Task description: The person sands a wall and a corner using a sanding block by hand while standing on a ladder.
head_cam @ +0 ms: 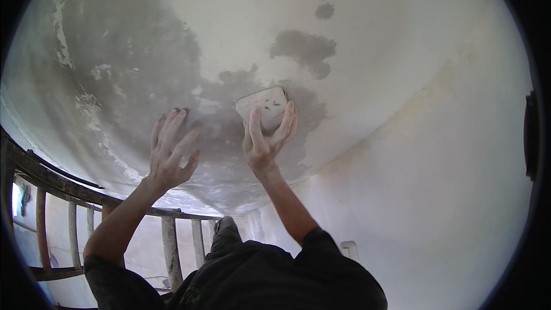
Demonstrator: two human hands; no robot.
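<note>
A pale, dust-covered sanding block (pixel 267 104) with a few dark marks lies against the plastered wall (pixel 241 21). My right hand (pixel 269 140) grips it from below, thumb and fingers spread around its sides. To the left, my left hand (pixel 172 150) has its fingers apart and holds nothing; its fingertips seem to rest on a grey patch of the wall. Whitish dust coats both hands. The face of the block that meets the wall is hidden.
A barred railing (pixel 170 245) with dark rails curves along the lower left. On the right, a whitish side wall (pixel 413 206) meets the plastered surface along a yellowish seam (pixel 366 144). A small white fitting (pixel 349 249) sits low on that side wall.
</note>
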